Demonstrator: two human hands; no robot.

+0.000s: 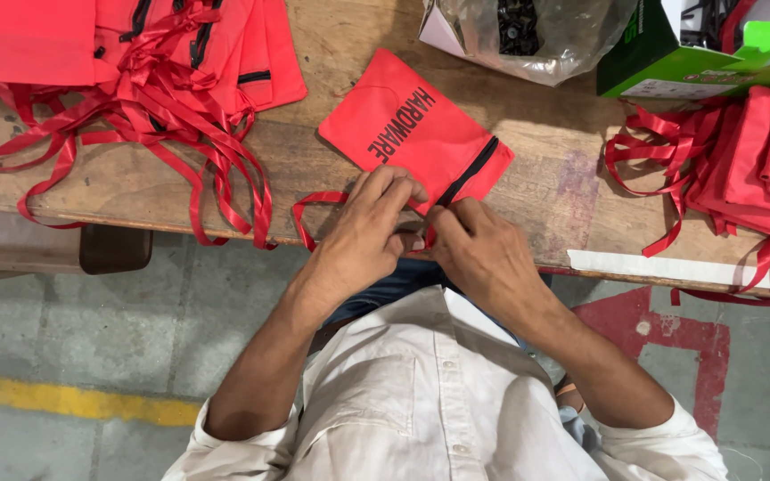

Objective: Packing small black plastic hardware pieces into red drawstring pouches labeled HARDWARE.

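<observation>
Two bare hands meet at the near edge of a wooden table [528,191]: the left hand [363,236] and right hand [483,249] both have fingertips pinched narrow on the lower corner of a red zip pouch [412,134], by its black zipper [467,172] and a loose red ribbon [314,209]. Hanging partly over the edge, the pouch could slide off if either pinch loosens, or the ribbon could catch in the zipper. Piles of red pouches [180,44] lie at both sides.
</observation>
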